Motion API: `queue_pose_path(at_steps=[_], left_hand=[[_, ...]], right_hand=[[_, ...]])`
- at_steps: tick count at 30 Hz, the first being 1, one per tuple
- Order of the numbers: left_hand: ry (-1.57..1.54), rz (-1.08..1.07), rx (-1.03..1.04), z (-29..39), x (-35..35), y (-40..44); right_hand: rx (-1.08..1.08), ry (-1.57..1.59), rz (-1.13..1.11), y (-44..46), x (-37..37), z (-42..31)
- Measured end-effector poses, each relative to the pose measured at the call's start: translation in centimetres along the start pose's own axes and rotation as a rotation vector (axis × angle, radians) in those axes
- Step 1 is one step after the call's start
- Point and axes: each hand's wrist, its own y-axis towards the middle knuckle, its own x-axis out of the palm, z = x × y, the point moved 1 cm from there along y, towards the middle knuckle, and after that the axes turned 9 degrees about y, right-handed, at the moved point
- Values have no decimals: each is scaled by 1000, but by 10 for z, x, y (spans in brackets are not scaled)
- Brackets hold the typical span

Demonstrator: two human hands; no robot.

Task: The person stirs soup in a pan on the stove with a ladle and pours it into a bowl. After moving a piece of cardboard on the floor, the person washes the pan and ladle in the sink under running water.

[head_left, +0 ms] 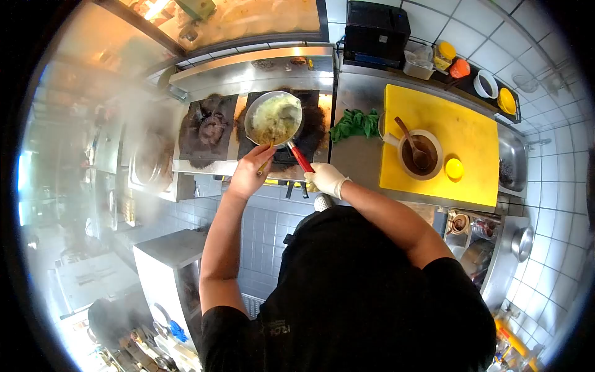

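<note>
A pan [273, 119] with pale, creamy food in it is over the stove. My left hand [251, 170], bare, is closed around a thin yellowish utensil [264, 163] whose far end reaches the pan's near rim. On my right hand [327, 179] is a pale glove, and its fingers wrap the red handle [301, 156] of the pan. Green leaves [355, 125] lie on the steel counter right of the stove. Farther right, a brown-stained pot [420, 155] with a wooden spoon [411, 137] stands on the yellow board [465, 118], beside a small yellow bowl [454, 168].
Another burner [211, 129] lies left of the pan. Steam blurs the left side around a large round vessel [153, 162]. A shelf at the back right holds tubs and a black box [377, 32]. The sink [512, 162] is right of the board.
</note>
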Motion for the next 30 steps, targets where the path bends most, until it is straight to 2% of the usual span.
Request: queue_pose_path(at_steps=[2,5,6,9,10,14,17,18,19,21,24,27,29,30], left_hand=[[136,-4,-1,-2,12,1],[290,-296,-57,36,8,-3],[251,-227,-5,64,-6,3],[84,77,124,47,2,14],[113,113,117,43,-1,22],[370,-156,-30,35,10,8],[247,-112,65,68,-9,15],[218,-51,173,52,-4,17],[137,29,96,42,-4,20],[179,80,9,29,-1,23],[332,-129,18,44,4,15],[246,-115,87,54,-1,22],[136,121,108,39,-1,32],[173,85,42,34,1,29]], right_hand=[[63,93,-17,-14,-1,-20],[47,21,-34,-33,-5,-50],[96,95,-44,-33,-5,-53],[100,89,-26,-38,-3,-60],[69,76,-43,-42,-6,-66],[98,56,-41,-42,-10,-69],[143,100,-32,-42,-7,-66],[124,84,-39,-43,-8,-68],[100,64,-49,-43,-7,-66],[49,23,-59,-42,-9,-64],[63,-7,-46,-43,-10,-67],[97,70,-34,-38,-7,-58],[80,65,-47,-37,-6,-55],[58,35,-59,-39,-7,-57]])
